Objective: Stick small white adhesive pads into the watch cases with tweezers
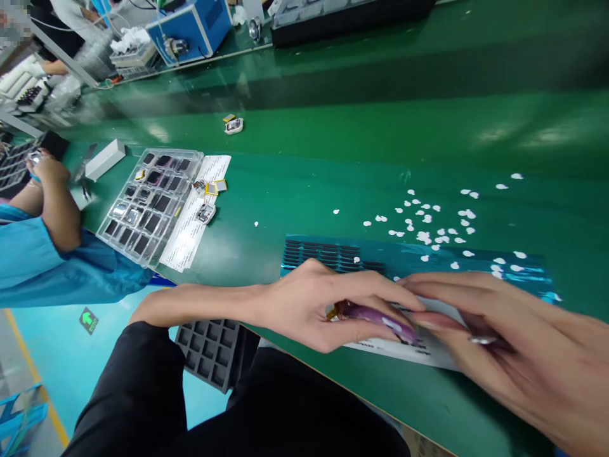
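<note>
My left hand (pixel 309 304) is closed around a small purple casing (pixel 378 315), with a gold-coloured bit showing at its left end. The fingertips of my right hand (pixel 518 336) meet the right side of this casing. My right fingers are curled together, and a small silvery piece shows between them, too hidden to name. Under both hands lies a white printed paper (pixel 440 358). Just beyond them, a shiny blue sheet (pixel 528 266) carries rows of thin black strips (pixel 323 251). Many small white tabs (pixel 423 237) lie scattered on and behind the sheet.
To the left, a clear compartment tray (pixel 143 203) of dark parts stands by a printed sheet (pixel 181 244) with small parts on it. A co-worker's arm (pixel 59 209) is beyond. A grey tray (pixel 209 349) sits below the green table's (pixel 295 184) edge. A blue box (pixel 195 28) stands behind.
</note>
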`<state>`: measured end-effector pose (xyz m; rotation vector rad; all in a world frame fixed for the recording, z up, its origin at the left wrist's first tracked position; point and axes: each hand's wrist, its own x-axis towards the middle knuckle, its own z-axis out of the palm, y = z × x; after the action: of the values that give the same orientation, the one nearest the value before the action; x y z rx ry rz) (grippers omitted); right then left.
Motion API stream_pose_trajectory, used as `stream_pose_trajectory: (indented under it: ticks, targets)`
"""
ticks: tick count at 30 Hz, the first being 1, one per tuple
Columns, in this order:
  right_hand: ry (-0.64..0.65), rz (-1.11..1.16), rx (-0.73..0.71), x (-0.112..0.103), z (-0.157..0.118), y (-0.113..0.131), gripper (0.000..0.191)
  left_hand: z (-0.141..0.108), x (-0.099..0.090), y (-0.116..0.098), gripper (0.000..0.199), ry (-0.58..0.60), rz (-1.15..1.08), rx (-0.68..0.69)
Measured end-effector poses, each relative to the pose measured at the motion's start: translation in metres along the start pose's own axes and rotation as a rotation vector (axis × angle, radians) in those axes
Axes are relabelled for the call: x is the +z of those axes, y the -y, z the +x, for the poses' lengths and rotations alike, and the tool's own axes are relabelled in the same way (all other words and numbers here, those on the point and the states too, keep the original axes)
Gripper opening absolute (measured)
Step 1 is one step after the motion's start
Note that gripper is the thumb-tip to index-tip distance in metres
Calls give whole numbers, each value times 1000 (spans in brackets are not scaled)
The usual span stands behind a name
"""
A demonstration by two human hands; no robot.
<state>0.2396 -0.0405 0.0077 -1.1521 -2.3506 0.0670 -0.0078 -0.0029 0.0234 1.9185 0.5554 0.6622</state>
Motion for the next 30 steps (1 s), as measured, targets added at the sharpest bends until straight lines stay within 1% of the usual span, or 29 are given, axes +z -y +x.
stream_pose_trajectory:
  ticks: [2,3,4,6,7,8,11,12,14,16,18,21,24,26,28,29,30]
  targets:
    - [-72,-32,-66,-2,7,-11,21,-2,0,4,29,50,49,50]
    - [-106,-77,-85,-1,10,-15,22,-3,1,7,27,40,99,75]
    - [-114,-126,-96,0,13,-17,21,-4,2,9,24,7,168,112]
    - [-59,-200,-147,3,15,-18,25,-6,5,14,17,-53,353,235]
    - [-10,-229,-164,5,16,-16,29,-6,7,15,14,-52,455,309]
    - [17,-259,-172,8,15,-14,34,-6,9,17,13,-24,551,382]
    - [48,-327,-135,14,12,-5,45,-3,12,18,25,112,763,540]
    - [40,-336,-113,16,11,-3,45,-2,11,18,26,127,808,584]
    - [39,-333,-97,18,11,0,41,0,8,19,25,96,884,651]
    - [20,-320,-63,20,12,2,35,1,4,20,22,47,953,658]
    - [0,-310,-21,23,13,3,33,1,0,21,20,13,1018,626]
    - [-22,-292,35,28,15,3,33,1,-2,21,19,-4,1067,599]
    - [-9,-237,36,26,16,-2,30,2,-2,20,21,-24,1085,607]
    - [-8,-211,11,20,14,-8,25,4,-1,19,21,-55,1077,638]
    - [-35,-197,11,12,9,-16,21,6,-1,18,18,-98,1041,709]
    - [-61,-168,37,8,4,-19,21,6,0,18,15,-127,1010,752]
    - [-95,-107,100,5,-1,-23,22,6,1,18,13,-159,972,788]
